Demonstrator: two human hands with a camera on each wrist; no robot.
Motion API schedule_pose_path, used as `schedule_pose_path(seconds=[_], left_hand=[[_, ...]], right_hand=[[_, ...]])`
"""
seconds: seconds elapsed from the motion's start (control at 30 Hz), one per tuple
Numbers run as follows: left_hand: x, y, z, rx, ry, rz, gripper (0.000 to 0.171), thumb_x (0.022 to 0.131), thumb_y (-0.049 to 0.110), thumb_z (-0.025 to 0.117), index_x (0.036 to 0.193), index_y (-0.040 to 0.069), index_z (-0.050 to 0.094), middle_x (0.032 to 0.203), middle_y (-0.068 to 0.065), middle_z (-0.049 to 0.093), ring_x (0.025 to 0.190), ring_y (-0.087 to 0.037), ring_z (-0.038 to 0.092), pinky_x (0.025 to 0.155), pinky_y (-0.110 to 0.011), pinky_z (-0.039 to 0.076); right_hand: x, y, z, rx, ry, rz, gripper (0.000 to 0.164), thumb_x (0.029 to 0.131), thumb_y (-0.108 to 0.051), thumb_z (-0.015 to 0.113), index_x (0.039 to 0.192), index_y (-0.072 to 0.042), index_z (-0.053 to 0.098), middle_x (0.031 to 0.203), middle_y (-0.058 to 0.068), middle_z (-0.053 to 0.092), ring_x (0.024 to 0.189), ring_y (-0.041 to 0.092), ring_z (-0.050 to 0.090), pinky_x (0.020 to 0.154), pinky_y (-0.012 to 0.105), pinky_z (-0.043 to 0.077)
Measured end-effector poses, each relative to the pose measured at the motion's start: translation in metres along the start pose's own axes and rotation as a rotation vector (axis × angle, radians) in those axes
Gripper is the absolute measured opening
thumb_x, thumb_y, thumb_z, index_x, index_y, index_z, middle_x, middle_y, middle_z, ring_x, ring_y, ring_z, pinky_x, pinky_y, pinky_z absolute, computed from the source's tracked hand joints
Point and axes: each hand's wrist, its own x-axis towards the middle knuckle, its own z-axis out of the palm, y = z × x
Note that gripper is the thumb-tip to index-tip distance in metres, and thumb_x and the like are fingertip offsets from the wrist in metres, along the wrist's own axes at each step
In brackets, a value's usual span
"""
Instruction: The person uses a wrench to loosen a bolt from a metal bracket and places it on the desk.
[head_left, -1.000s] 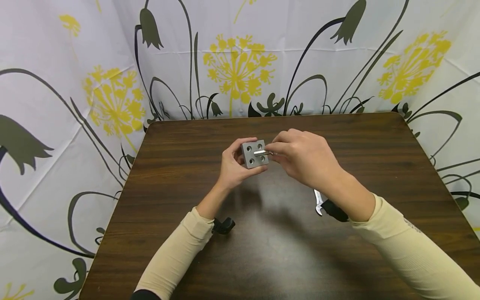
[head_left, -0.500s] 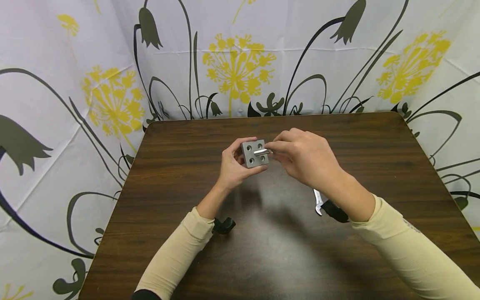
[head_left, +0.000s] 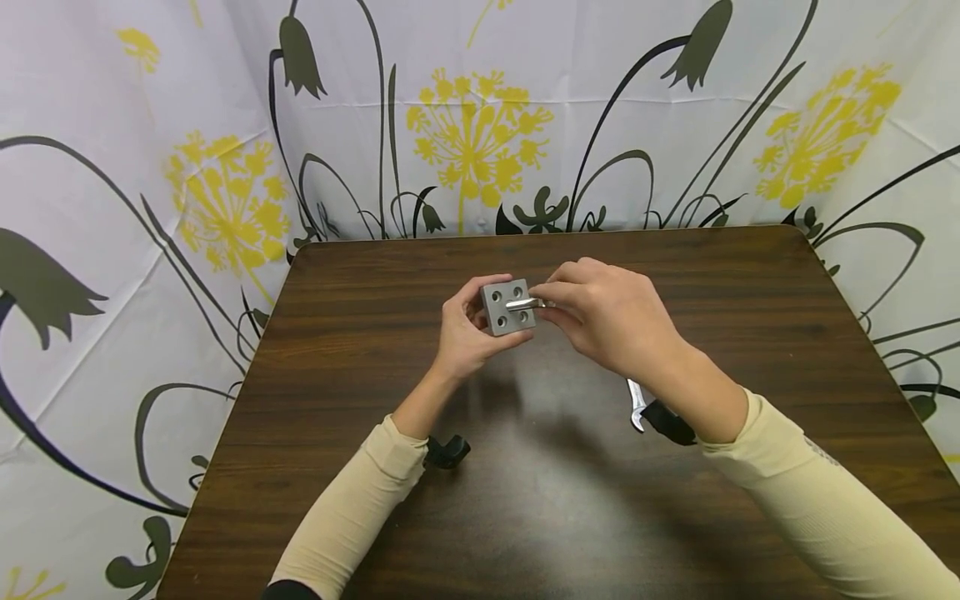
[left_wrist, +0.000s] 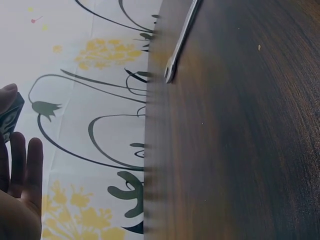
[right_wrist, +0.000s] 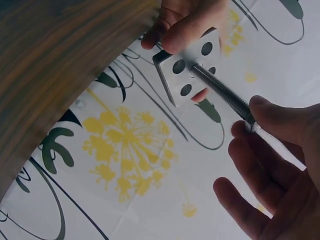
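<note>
In the head view my left hand [head_left: 463,340] grips a small grey metal plate [head_left: 507,293] by its edges, with thumb and fingers on opposite sides. Several round holes pierce the plate's face. From its middle a shiny threaded rod [head_left: 521,306] sticks out toward the right. My right hand [head_left: 613,310] pinches the rod's outer end between thumb and fingers, which partly hide that end. The right wrist view shows the thread [right_wrist: 222,91] clearly, its far end at the plate's centre. Only a dark corner of the plate [left_wrist: 11,117] appears in the left wrist view.
A silver wrench [head_left: 636,406] lies on the brown wooden table [head_left: 360,333], partly hidden under my right forearm. Black wrist-camera mounts [head_left: 448,452] sit at both wrists. Behind the table hangs a white flowered curtain [head_left: 600,108].
Both hands stay almost in place. The plate has shifted very slightly left, and my right fingers have moved a little on the rod's outer end, which shows slightly more now.
</note>
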Motion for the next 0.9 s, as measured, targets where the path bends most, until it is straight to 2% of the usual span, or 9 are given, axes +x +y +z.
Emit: schedule_pose_path(seconds=[0.1,0.2,0.27,0.37,0.63,0.9], left_hand=[[0.0002,-0.0003,-0.0005,-0.001,0.005,0.007,0.068,0.062,-0.019,0.082,0.125,-0.009,0.057,0.11,-0.017,0.062,0.095,-0.017,0.061,0.076,-0.03,0.056],[0.0007,-0.0003,-0.0005,-0.002,0.004,0.011,0.069,0.062,-0.019,0.082,0.125,-0.01,0.056,0.11,-0.019,0.062,0.095,-0.017,0.061,0.075,-0.03,0.056],[0.0009,-0.0003,-0.0001,-0.001,0.001,0.01,0.069,0.062,-0.019,0.082,0.125,-0.011,0.056,0.111,-0.02,0.062,0.095,-0.017,0.061,0.076,-0.03,0.056],[0.0009,-0.0003,0.0004,0.001,0.0,0.005,0.069,0.062,-0.019,0.083,0.125,-0.01,0.056,0.112,-0.019,0.062,0.096,-0.017,0.061,0.077,-0.031,0.056],[0.0017,0.0008,-0.0007,0.004,0.003,0.016,0.07,0.06,-0.02,0.083,0.124,-0.012,0.056,0.11,-0.018,0.062,0.096,-0.017,0.061,0.077,-0.029,0.055],[0.0024,0.0028,-0.003,0.001,0.005,0.018,0.07,0.06,-0.022,0.082,0.124,-0.013,0.055,0.11,-0.02,0.062,0.093,-0.016,0.062,0.076,-0.028,0.056]], right_hand=[[-0.0005,-0.0003,-0.0006,-0.006,0.017,0.032,0.028,0.083,-0.029,0.08,0.107,-0.015,0.077,0.092,-0.003,0.071,0.076,0.015,0.062,0.053,0.033,0.049],[-0.0003,-0.0008,-0.0007,-0.018,0.008,0.096,0.028,0.085,-0.037,0.078,0.104,-0.016,0.077,0.085,-0.004,0.071,0.069,0.012,0.061,0.049,0.033,0.046],[0.0001,-0.0008,-0.0005,-0.024,-0.009,0.11,0.024,0.086,-0.035,0.077,0.101,-0.016,0.077,0.081,-0.005,0.07,0.067,0.012,0.061,0.049,0.034,0.045],[0.0002,-0.0005,-0.0006,-0.016,-0.021,0.072,0.019,0.085,-0.027,0.079,0.1,-0.016,0.077,0.082,-0.004,0.069,0.07,0.013,0.06,0.052,0.034,0.048],[-0.001,0.0028,-0.0016,-0.023,0.015,-0.077,0.021,0.08,-0.01,0.08,0.101,-0.014,0.076,0.091,-0.002,0.068,0.078,0.018,0.062,0.058,0.034,0.051],[-0.0031,0.0047,-0.0023,-0.025,0.007,-0.094,0.02,0.081,-0.01,0.079,0.101,-0.013,0.075,0.093,-0.001,0.068,0.082,0.018,0.062,0.056,0.033,0.051]])
